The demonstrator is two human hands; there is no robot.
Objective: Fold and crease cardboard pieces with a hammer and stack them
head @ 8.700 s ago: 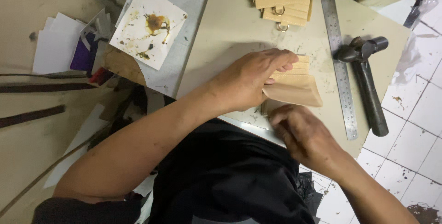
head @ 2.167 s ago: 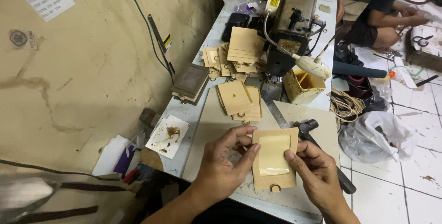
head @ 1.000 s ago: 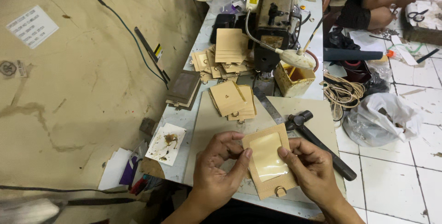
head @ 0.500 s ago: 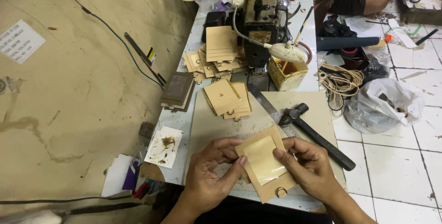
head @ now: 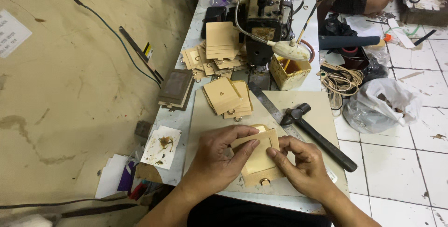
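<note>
While both hands pinch it, left hand (head: 215, 161) and right hand (head: 301, 171) tilt the tan holder (head: 259, 158) just above the board (head: 308, 103), probably for inspection; a hammer (head: 317, 133) lies beside.

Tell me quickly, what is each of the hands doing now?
Left hand: closed on the tan leather card holder, thumb on top.
Right hand: closed on the same card holder's right edge.
</note>
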